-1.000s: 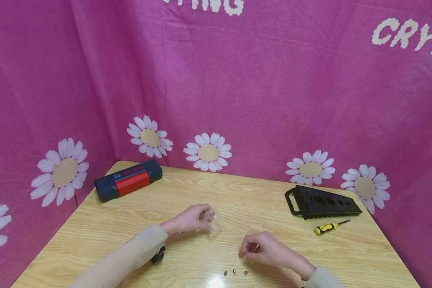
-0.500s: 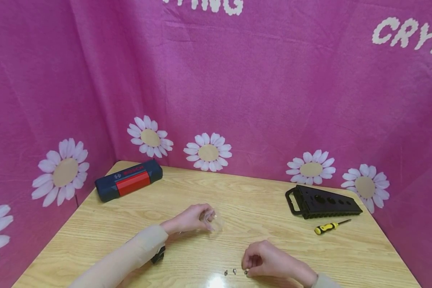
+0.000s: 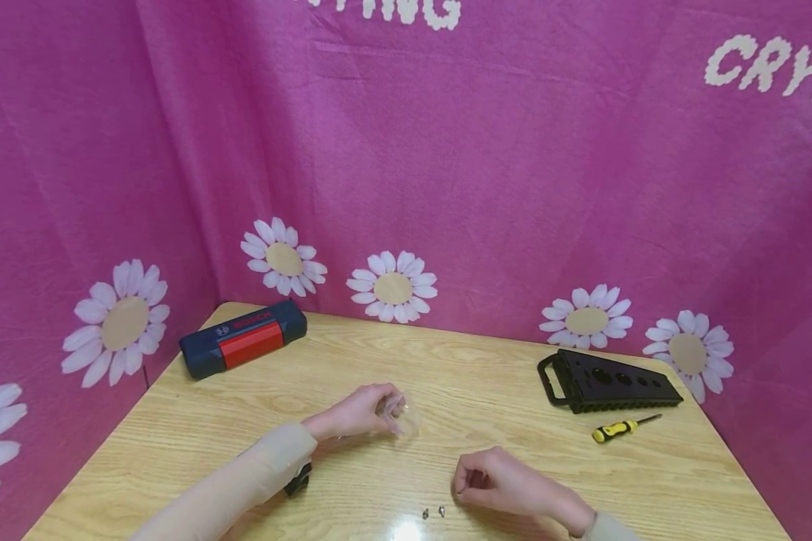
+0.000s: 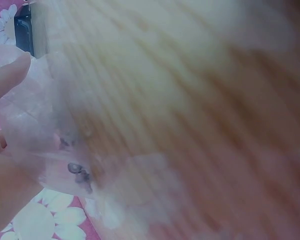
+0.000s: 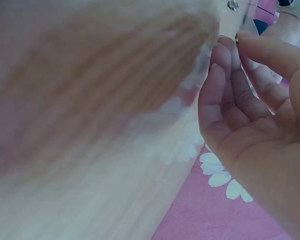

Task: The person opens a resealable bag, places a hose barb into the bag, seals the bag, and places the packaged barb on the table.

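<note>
My left hand (image 3: pixel 362 411) holds a clear plastic bag (image 3: pixel 407 421) just above the middle of the table. Through the bag's film, the left wrist view shows small dark metal screws (image 4: pixel 80 172) lying low inside. Close to the table's front, my right hand (image 3: pixel 504 482) pinches one small screw (image 5: pixel 237 39) between thumb and forefinger, most of it covered by the fingertips. Just left of that hand, two more small screws, a left one (image 3: pixel 425 514) and a right one (image 3: pixel 441 511), lie side by side on the wood.
A dark blue and red Bosch case (image 3: pixel 243 340) lies at the back left of the wooden table (image 3: pixel 446 376). At the back right are a black handled holder (image 3: pixel 612 383) with holes and a yellow-black screwdriver (image 3: pixel 616 430). Pink flowered cloth (image 3: pixel 487 188) hangs behind.
My right hand came down to the rightmost of three screws, picked it up and rose slightly, leaving two on the table. My left hand and the bag have stayed in place.
</note>
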Available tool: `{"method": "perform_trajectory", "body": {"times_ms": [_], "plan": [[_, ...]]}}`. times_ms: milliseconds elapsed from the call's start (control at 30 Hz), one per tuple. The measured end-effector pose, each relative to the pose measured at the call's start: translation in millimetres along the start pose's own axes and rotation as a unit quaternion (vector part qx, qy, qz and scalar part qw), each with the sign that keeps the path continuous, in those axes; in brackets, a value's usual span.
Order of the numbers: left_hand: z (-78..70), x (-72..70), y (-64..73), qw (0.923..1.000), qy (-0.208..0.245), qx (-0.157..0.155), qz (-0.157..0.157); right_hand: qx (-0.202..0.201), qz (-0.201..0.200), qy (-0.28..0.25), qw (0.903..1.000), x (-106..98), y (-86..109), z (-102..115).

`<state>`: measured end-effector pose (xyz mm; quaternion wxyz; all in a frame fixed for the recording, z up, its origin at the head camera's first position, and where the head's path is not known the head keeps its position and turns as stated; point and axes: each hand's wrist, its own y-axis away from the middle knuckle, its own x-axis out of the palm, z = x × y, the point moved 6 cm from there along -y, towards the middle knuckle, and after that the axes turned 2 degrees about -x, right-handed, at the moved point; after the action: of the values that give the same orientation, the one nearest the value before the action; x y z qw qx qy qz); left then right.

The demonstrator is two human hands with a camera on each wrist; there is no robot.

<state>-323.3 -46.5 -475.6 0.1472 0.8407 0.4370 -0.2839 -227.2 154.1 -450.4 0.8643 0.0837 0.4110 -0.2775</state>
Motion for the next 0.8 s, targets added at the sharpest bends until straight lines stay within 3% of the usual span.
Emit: {"method": "perform_trajectory", "body": {"times_ms": [200,533,800], "plan": [[-0.4,0.4,-0.1,1.0000,0.001,-0.002,0.000,0.023,-0.038,0.005,0.9990,-14,-16.5,-4],[-1.5,-1.1,1.8,1.0000,-0.001,0.002,-0.001,0.045,-0.110,0.037,0.9923,-34,-61.9,-12],[-2.7,-0.7,1.2,0.9998,-0.015,0.009,0.001,0.038,-0.121,0.054,0.9904,-36,-86.0,-11]]}}
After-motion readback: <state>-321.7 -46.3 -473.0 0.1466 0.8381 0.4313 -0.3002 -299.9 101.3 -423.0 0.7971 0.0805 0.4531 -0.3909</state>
